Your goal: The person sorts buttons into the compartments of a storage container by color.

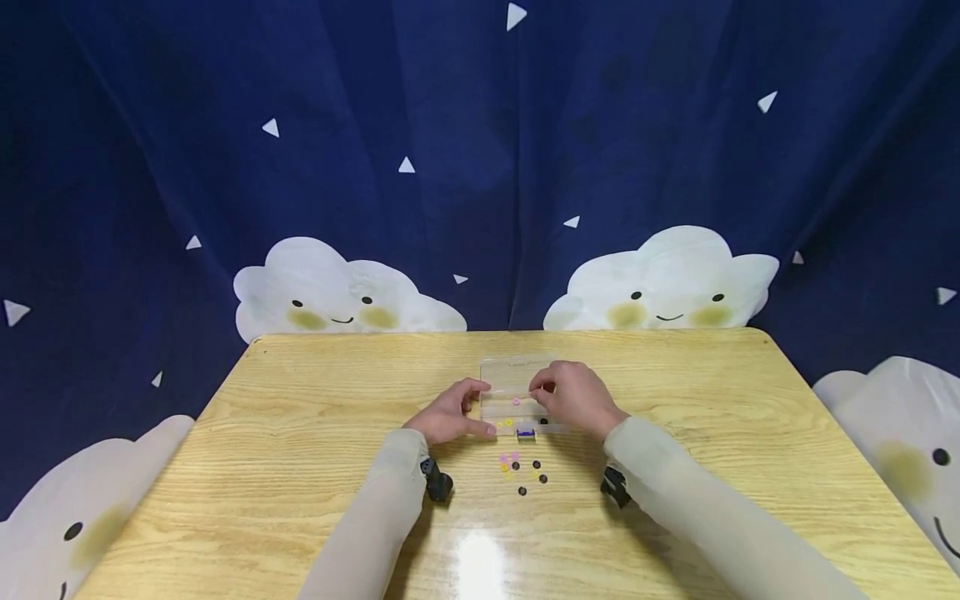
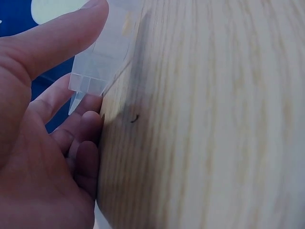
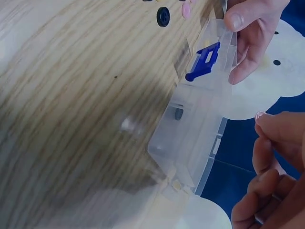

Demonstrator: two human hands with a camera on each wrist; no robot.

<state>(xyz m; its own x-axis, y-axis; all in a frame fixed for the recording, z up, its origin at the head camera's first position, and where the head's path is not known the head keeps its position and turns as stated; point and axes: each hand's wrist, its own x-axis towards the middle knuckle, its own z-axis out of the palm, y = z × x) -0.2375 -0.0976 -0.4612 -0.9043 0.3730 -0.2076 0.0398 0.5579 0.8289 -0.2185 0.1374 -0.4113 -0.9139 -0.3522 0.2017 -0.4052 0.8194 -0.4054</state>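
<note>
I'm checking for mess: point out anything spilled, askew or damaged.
Only the loose buttons stand out: they lie scattered on the table in front of the open clear box, while others sit inside it. That could pass for a spill, but the box sits upright and I see no damage.

On my feed, the clear box (image 3: pixel 190 124) lies open, blue latch (image 3: pixel 206 61) on its near side, a few buttons (image 1: pixel 543 422) inside, loose pink, yellow and black ones (image 1: pixel 522 491) before it, one pinkish button (image 3: pixel 260 115) pinched aloft.
</note>
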